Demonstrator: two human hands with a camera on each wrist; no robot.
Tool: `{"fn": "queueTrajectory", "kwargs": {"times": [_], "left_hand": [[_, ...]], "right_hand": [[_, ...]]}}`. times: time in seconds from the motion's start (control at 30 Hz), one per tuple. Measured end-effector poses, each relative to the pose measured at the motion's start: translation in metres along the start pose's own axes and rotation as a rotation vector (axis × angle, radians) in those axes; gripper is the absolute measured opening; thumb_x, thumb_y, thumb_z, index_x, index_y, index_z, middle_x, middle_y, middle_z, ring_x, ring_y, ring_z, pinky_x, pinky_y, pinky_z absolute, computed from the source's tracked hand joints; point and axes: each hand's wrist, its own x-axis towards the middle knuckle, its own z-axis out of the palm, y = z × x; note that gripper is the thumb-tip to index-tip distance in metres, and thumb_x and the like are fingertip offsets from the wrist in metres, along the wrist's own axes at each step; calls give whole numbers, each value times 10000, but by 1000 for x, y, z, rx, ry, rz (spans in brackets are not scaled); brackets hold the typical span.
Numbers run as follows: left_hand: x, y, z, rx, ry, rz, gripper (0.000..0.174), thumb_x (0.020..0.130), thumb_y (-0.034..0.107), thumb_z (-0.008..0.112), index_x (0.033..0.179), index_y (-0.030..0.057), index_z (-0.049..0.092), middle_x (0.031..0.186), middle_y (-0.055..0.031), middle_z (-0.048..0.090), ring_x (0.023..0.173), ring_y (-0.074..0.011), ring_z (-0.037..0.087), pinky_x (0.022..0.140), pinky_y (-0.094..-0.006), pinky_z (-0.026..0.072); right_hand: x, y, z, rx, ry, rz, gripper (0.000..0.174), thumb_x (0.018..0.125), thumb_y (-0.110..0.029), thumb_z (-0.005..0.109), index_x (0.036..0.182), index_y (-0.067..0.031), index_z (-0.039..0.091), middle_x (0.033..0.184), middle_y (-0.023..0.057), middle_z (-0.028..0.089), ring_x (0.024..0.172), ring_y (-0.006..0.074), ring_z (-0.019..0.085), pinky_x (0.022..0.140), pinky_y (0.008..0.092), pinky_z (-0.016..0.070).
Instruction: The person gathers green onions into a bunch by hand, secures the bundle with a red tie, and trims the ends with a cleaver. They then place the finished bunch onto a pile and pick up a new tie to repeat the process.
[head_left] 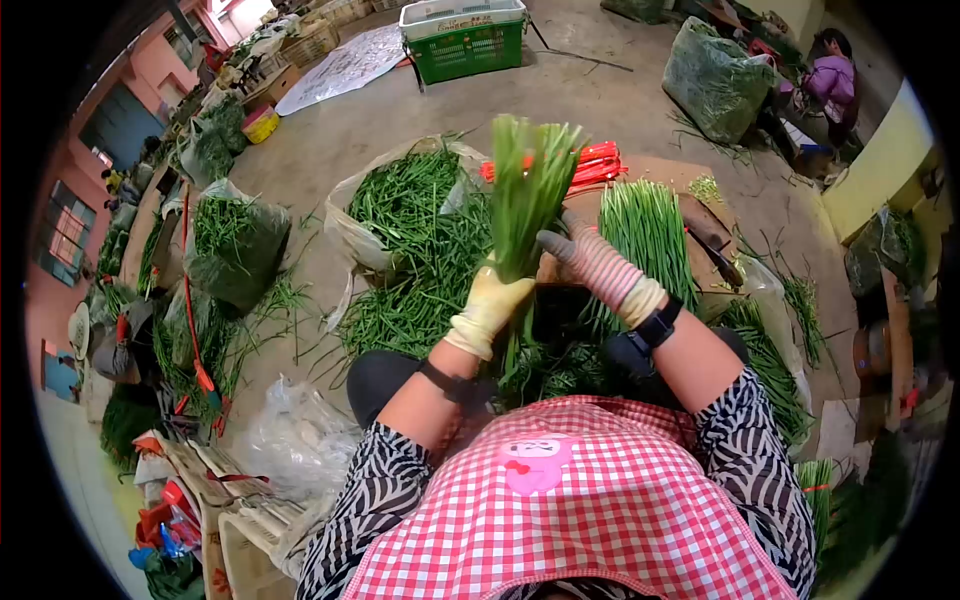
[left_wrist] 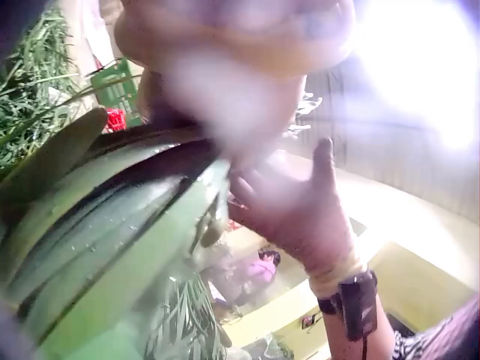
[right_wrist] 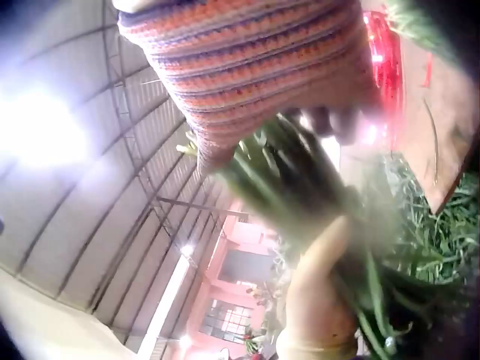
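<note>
While your yellow-gloved left hand (head_left: pixel 490 308) grips the upright bundle of slender green stalks (head_left: pixel 522 205) above it, apparently for compactness, your pink-striped-gloved right hand (head_left: pixel 606 266) is mostly open alongside, probably for support.

A green crate (head_left: pixel 465 52) with a white upper section is positioned on the floor (head_left: pixel 370 115), adjacent to a flat white sheet (head_left: pixel 345 70); a yellow tub (head_left: pixel 261 127) is located farther left, near a pink wall (head_left: pixel 88 135) fitted with a blue door (head_left: pixel 124 128). At upper right, a seated person in purple (head_left: pixel 832 82) is situated near a yellow wall (head_left: pixel 868 140). Crumpled clear plastic (head_left: pixel 300 425) occupies the lower left, and a ribbed roof (right_wrist: pixel 60 217) with a bright light (right_wrist: pixel 37 127) extends overhead.
</note>
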Motion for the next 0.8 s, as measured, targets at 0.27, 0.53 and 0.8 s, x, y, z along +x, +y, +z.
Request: {"fn": "queueTrajectory", "kwargs": {"times": [0.27,0.53,0.8], "left_hand": [[-17,20,64,958,127,393,842,833,346,806,1443,-84,416,966,-240,688,843,-403,697,753,-470,579],[-28,39,-14,-156,-266,-109,493,1026,140,621,1483,-13,516,1229,-161,693,1179,-222,669,991,-374,560],[13,-3,-68,7,-744,-219,932,977,472,679,1670,66,205,1666,-155,374,1515,-265,395,1254,-440,324]], "right_hand": [[0,8,3,443,206,329,350,890,-249,789,1138,-19,699,923,35,716,767,145,666,705,321,565],[-36,-40,-58,627,-40,323,413,882,-270,767,1180,-4,657,989,92,722,884,225,742,778,360,627],[-53,-56,-70,566,-324,359,770,837,-356,793,1463,-5,516,1047,75,705,830,169,705,792,373,615]]}}
